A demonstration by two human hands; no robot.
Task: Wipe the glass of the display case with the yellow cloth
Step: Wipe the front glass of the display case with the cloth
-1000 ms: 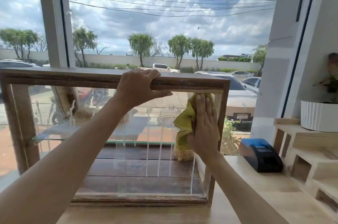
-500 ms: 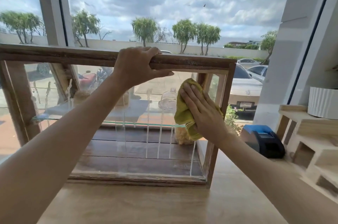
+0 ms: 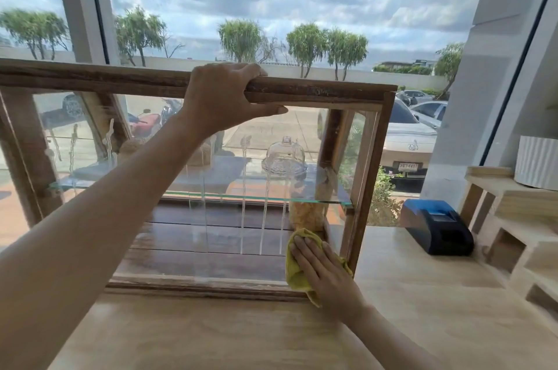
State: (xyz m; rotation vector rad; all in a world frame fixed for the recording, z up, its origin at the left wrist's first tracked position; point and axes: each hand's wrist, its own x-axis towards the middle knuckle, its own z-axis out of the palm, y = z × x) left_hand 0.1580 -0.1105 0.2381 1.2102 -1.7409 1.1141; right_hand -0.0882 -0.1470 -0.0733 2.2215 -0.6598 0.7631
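The display case (image 3: pixel 373 176) is sitting on the light wood table (image 3: pixel 422 303) right in front of the window, and the person is working the lower right corner of its front glass (image 3: pixel 217 212). That pane is looking thin and breakable in an old wooden frame, so I'm guessing flat, gentle pressure is the way to go, with any bracing done on the wood, not the pane. The yellow cloth (image 3: pixel 297 277) is soft and floppy, bunching under the palm, so it's really being pinned rather than gripped.

The left hand (image 3: pixel 225 96) is reaching forward with the arm almost straight, fingers curled over the top rail and thumb hooked under it, holding the case steady. The right hand (image 3: pixel 324 267) is lying flat and spread, fingers together, pressing the cloth against the glass just beside the right frame post. Streaks seem to be running down the glass further left, though they could be reflections. A black and blue printer (image 3: pixel 437 226) is sitting nearby.
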